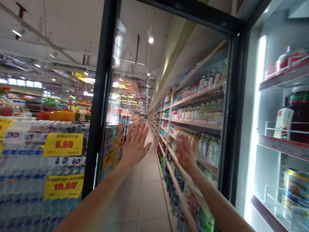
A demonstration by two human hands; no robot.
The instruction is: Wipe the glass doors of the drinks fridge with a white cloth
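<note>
An open glass cooler door (169,80) with a black frame (98,106) stands in front of me, and the shop aisle shows through its pane. My left hand (135,144) lies flat on the glass, fingers stretched out and together. My right hand (185,151) is also flat against the pane with fingers extended; it is a little blurred. Neither hand holds anything. Both bare forearms reach up from the lower edge of the view.
The lit cooler interior (282,129) at right has shelves with cans (295,190) and bottles. Stacked water bottles with yellow price tags (63,144) stand at left. Through the glass, long drink shelves (193,122) line a tiled aisle (147,193).
</note>
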